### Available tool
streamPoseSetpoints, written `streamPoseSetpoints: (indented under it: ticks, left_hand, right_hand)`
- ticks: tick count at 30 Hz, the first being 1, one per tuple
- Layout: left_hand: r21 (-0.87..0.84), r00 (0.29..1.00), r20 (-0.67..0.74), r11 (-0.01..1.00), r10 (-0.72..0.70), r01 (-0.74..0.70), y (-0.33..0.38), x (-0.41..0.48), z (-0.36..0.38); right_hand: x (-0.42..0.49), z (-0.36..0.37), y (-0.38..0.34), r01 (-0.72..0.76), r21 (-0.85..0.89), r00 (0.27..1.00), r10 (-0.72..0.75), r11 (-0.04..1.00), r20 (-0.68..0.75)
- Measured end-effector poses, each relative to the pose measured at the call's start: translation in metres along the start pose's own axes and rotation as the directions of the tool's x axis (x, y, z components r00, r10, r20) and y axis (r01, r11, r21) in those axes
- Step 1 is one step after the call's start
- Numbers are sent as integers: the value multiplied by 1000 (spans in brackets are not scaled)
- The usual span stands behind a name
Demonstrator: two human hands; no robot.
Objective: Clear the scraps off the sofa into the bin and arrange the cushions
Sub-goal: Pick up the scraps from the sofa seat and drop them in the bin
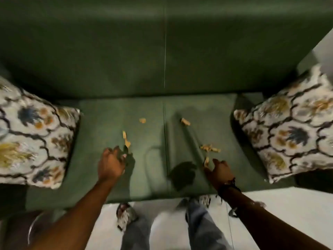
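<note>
Several tan scraps lie on the green sofa seat (144,168): one (142,120) left of the middle seam, one (185,121) right of it, and a small pile (210,147) further right. My left hand (111,165) hovers over the seat with fingers curled and apart, its tips just below a long scrap (126,138). My right hand (219,171) pinches a small scrap (206,161) between thumb and fingers. Two patterned cushions rest against the sofa arms, one at the left (32,138) and one at the right (288,127).
The sofa back (126,51) rises behind the seat. A pale floor (279,199) runs in front, with my legs and patterned shoes (125,216) on it. A dark round object with a shiny rim (29,230) stands at the lower left.
</note>
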State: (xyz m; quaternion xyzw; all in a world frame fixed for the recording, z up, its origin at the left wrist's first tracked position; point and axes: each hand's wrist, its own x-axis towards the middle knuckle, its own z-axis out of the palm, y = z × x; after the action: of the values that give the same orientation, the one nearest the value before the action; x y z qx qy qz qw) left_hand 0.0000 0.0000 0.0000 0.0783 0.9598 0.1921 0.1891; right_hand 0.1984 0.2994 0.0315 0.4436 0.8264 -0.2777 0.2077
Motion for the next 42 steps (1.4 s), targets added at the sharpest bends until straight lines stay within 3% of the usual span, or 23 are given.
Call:
streamPoseSetpoints:
  ticks: [4, 7, 11, 16, 20, 23, 25, 28, 31, 34, 39, 42]
  left_hand:
    - [-40, 982, -22, 982, -185, 184, -47, 16, 70]
    - [-164, 978, -69, 969, -198, 184, -58, 10, 109]
    - [-243, 942, -155, 936, -297, 255, -58, 10, 119]
    - [-346, 912, -128, 879, -390, 328, -48, 4, 110]
    - [-467, 893, -205, 842, -400, 271, -36, 16, 102]
    - [-589, 877, -245, 782, -414, 204, -34, 34, 92]
    - [-609, 859, -265, 767, -439, 204, -41, 37, 83]
    - [-521, 899, -251, 833, -360, 188, -64, 19, 76]
    - [-286, 979, -9, 939, -203, 192, -92, -11, 83]
    - [-135, 980, 166, 981, -113, 136, -102, -21, 90]
    - [-6, 997, 68, 1000, -30, 30, -83, 3, 91]
    - [-186, 997, -78, 983, -12, -3, -58, 31, 88]
  right_hand:
    - [55, 58, 18, -81, 152, 993, 93, 985, -70]
    - [82, 87, 25, -73, 119, 985, 90, 990, -147]
    - [99, 97, 25, -26, 92, 976, 45, 995, -214]
    - [93, 77, 27, 68, 144, 965, -29, 987, -262]
    - [111, 53, 30, 251, -3, 920, -239, 968, -311]
    - [130, 45, 34, 328, -220, 883, -381, 918, -273]
    - [139, 44, 34, 285, -211, 907, -334, 935, -257]
    - [145, 49, 31, 234, -87, 953, -246, 968, -178]
    - [145, 55, 34, 395, -188, 895, -423, 899, -142]
    - [134, 59, 32, 435, -187, 868, -466, 881, -171]
    - [123, 71, 13, 410, -140, 885, -430, 901, -178]
    - [119, 86, -4, 446, -8, 868, -435, 895, -239]
